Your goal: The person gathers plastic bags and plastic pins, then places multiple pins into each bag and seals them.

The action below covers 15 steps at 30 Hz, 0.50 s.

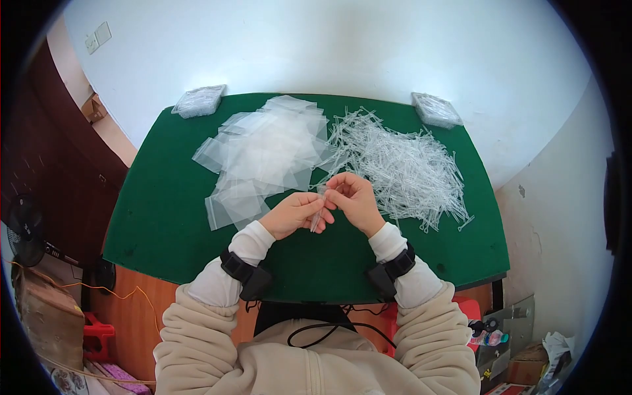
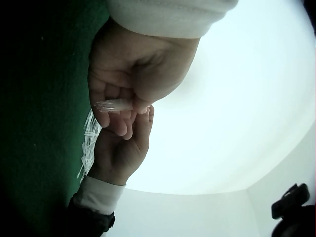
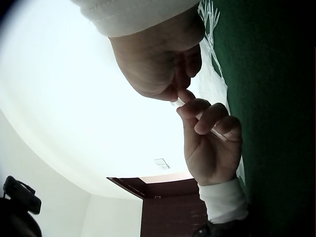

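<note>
Over the near middle of the green table, my left hand (image 1: 289,215) grips a small bundle of thin clear plastic sticks (image 2: 112,105) between thumb and curled fingers. The lower ends poke out below the fingers. My right hand (image 1: 359,203) meets it from the other side, its thumb and forefinger pinching the bundle's upper end. Fingertips of both hands come together there, hiding much of the bundle. Just beyond the left hand lies a spread pile of clear zip bags (image 1: 266,148). A large heap of loose clear sticks with looped ends (image 1: 405,168) lies beyond the right hand.
Two clear packs stand at the back corners of the green table (image 1: 155,217): one on the left (image 1: 199,101), another on the right (image 1: 436,110). A white wall (image 1: 329,52) rises behind. Black cables (image 1: 336,324) hang below the table's front edge.
</note>
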Tool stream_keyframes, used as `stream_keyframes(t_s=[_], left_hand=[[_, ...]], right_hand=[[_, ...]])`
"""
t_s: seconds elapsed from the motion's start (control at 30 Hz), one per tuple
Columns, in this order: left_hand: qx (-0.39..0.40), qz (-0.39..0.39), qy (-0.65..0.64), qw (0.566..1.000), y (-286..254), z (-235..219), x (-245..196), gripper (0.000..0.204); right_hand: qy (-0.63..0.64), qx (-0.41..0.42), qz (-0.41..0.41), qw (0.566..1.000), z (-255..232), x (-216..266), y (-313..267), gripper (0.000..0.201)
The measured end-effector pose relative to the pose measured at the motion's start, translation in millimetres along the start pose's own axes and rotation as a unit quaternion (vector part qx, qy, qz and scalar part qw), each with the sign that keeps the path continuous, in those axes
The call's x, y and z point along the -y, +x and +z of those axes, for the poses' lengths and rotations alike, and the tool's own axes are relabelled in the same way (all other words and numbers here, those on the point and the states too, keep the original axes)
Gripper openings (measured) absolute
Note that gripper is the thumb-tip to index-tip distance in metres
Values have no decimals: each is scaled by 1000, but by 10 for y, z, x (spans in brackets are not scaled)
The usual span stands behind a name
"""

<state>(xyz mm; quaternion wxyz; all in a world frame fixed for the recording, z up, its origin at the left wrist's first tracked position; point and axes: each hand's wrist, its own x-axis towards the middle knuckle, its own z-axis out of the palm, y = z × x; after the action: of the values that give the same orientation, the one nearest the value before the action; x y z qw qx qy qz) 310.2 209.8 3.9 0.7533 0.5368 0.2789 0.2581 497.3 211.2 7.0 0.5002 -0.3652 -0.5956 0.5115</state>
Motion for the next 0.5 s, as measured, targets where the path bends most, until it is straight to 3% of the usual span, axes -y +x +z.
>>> stream_keyframes(t_s=[0.3, 0.4, 0.43, 0.5], left_hand=[[-5, 6, -6, 1000, -7, 1, -5, 31], [-39, 1, -8, 999, -9, 11, -28, 28], [-39, 2, -8, 999, -5, 3, -25, 28], [-66, 8, -28, 997, 7, -26, -2, 27]], right_hand=[[31, 16, 0, 999, -38, -65, 30, 15], [-125, -88, -20, 988, -126, -80, 83, 10], [-125, -88, -20, 988, -165, -88, 81, 10], [-386, -132, -78, 910, -257, -106, 67, 12]])
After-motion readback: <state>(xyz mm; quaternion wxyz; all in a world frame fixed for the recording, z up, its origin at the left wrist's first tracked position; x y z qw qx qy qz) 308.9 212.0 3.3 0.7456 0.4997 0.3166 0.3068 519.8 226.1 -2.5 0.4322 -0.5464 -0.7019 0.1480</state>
